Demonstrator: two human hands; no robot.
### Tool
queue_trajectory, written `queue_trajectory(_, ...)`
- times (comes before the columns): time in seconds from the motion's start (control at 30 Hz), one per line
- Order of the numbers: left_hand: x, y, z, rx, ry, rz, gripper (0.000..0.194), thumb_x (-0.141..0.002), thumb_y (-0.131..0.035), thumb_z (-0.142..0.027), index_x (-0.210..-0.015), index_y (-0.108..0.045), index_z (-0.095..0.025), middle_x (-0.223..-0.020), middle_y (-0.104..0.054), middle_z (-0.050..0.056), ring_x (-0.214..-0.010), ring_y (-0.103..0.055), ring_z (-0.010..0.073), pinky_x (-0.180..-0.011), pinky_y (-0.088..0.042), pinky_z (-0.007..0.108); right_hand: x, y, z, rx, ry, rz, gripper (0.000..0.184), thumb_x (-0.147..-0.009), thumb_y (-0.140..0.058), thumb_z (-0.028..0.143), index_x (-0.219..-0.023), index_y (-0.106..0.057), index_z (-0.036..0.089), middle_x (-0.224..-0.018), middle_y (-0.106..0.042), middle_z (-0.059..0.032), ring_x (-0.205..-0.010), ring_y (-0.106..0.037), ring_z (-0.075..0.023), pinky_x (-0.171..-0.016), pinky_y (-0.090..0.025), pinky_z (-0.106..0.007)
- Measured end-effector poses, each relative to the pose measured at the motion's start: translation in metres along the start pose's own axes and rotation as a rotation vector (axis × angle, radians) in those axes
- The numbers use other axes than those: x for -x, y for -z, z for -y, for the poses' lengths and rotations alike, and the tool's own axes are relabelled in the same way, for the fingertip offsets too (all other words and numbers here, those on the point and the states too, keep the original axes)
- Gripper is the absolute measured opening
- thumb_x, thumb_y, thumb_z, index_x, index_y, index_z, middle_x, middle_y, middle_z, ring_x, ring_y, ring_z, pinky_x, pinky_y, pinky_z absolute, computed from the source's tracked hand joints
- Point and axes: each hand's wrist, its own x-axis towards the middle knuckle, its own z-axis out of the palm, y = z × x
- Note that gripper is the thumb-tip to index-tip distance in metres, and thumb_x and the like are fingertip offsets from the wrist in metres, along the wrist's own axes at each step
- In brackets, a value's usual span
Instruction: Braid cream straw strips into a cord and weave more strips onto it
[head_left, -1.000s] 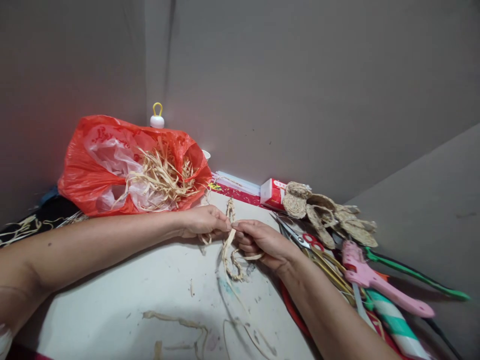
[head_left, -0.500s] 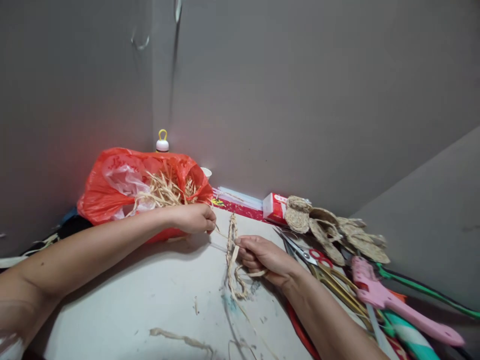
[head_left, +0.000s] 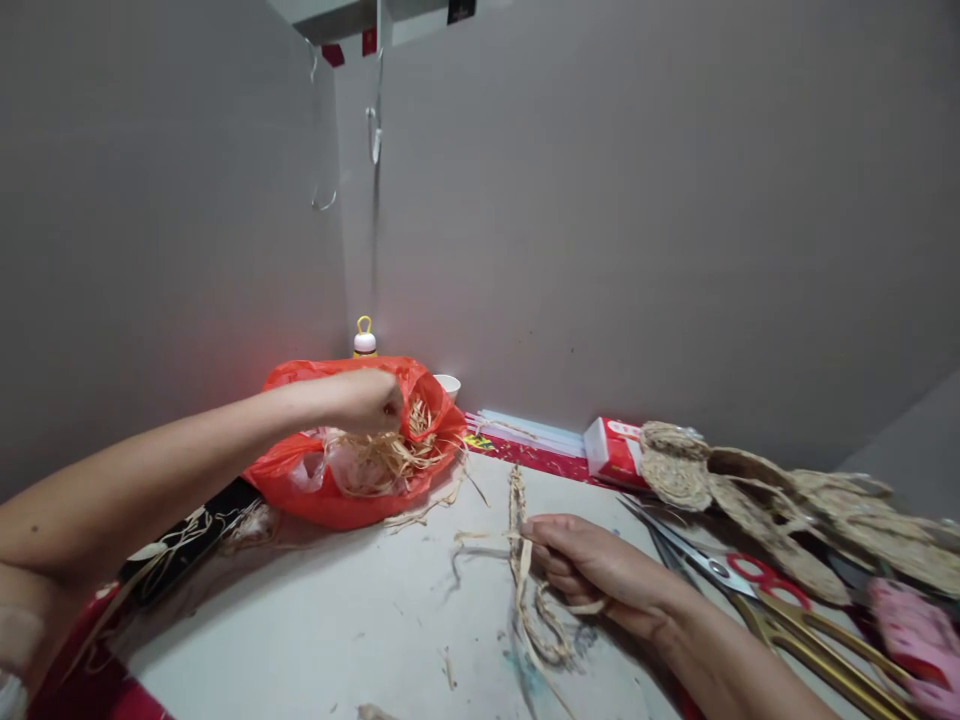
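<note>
Between thumb and fingers, my right hand (head_left: 581, 560) pinches a braided raffia strip (head_left: 517, 500). Its short top end points up, and loose pale strands and a braided loop (head_left: 551, 635) hang below onto the white tabletop. One loose strand (head_left: 480, 536) sticks out to the left of the strip. My left hand (head_left: 364, 400) is over a red plastic bag (head_left: 337, 510), with its fingers curled closed; what they hold, if anything, is hidden. Dry raffia strands (head_left: 401, 455) fill the bag's opening, just below that hand.
Scissors with gold handles (head_left: 810, 650) and scissors with red handles (head_left: 769, 580) lie at the right. Behind them are woven straw soles (head_left: 780, 530), a red and white box (head_left: 615, 450) and a pink tool (head_left: 915, 640). A bottle (head_left: 364, 342) and white cup (head_left: 448, 386) stand behind the bag.
My left hand has let go of the strand beside the strip and moved back over the red bag. The right hand keeps its pinch. The view has tilted up and shifted left.
</note>
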Motion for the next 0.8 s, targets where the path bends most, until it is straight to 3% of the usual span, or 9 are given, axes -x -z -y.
queue_trajectory(0.13,0.000,-0.030,0.006,-0.041,0.068,0.005,0.006,-0.061,-0.063,-0.015,-0.064,-0.064,-0.021,-0.054,-0.051,-0.002,-0.047,-0.035,0.0095,-0.050,-0.022,0.024,0.000,-0.001,0.001,0.004,-0.004,0.004,0.040,-0.075,-0.060,0.041,-0.055,-0.033,0.019,-0.045,-0.024,0.0111,-0.039,-0.010,-0.0022,-0.038,-0.002,-0.020)
queue_trajectory(0.27,-0.004,-0.047,0.007,-0.034,0.105,0.088,0.009,-0.060,-0.060,-0.009,-0.057,-0.062,-0.018,-0.047,-0.049,-0.003,-0.043,-0.032,0.0088,-0.049,-0.023,0.024,0.000,0.000,0.001,-0.005,-0.007,-0.008,0.038,-0.074,-0.060,0.042,-0.057,-0.034,0.019,-0.046,-0.024,0.0113,-0.039,-0.011,-0.0019,-0.038,-0.003,-0.019)
queue_trajectory(0.47,-0.003,-0.025,0.009,-0.071,-0.035,0.279,0.015,-0.067,-0.058,-0.020,-0.053,-0.056,-0.016,-0.047,-0.042,-0.004,-0.045,-0.030,0.0075,-0.046,-0.022,0.023,0.002,-0.001,0.003,0.027,-0.032,-0.037,0.040,-0.070,-0.064,0.043,-0.055,-0.035,0.019,-0.043,-0.026,0.0110,-0.037,-0.013,-0.0014,-0.038,-0.004,-0.019)
queue_trajectory(0.6,0.009,-0.013,0.014,-0.126,-0.040,0.256,0.014,-0.071,-0.053,-0.021,-0.060,-0.060,-0.016,-0.052,-0.049,-0.002,-0.047,-0.035,0.0072,-0.046,-0.024,0.022,0.000,0.001,0.001,0.025,-0.018,-0.010,0.042,-0.072,-0.063,0.044,-0.055,-0.034,0.019,-0.043,-0.025,0.0111,-0.037,-0.012,-0.0014,-0.037,-0.003,-0.019)
queue_trajectory(0.7,0.017,-0.007,0.019,-0.008,0.032,0.222,0.022,-0.070,-0.051,-0.014,-0.084,-0.067,-0.018,-0.068,-0.061,0.000,-0.053,-0.045,0.0080,-0.049,-0.029,0.020,-0.003,0.004,-0.003,0.019,-0.012,0.019,0.042,-0.074,-0.061,0.046,-0.056,-0.034,0.019,-0.044,-0.025,0.0110,-0.037,-0.011,-0.0017,-0.037,-0.003,-0.019)
queue_trajectory(0.8,0.021,0.003,0.023,0.330,0.089,0.294,0.047,-0.074,-0.048,-0.013,-0.119,-0.056,-0.024,-0.088,-0.067,0.001,-0.051,-0.049,0.0067,-0.050,-0.034,0.020,-0.004,0.006,-0.005,0.024,0.001,0.021,0.041,-0.076,-0.059,0.044,-0.056,-0.035,0.019,-0.044,-0.025,0.0106,-0.037,-0.012,-0.0018,-0.037,-0.004,-0.019)
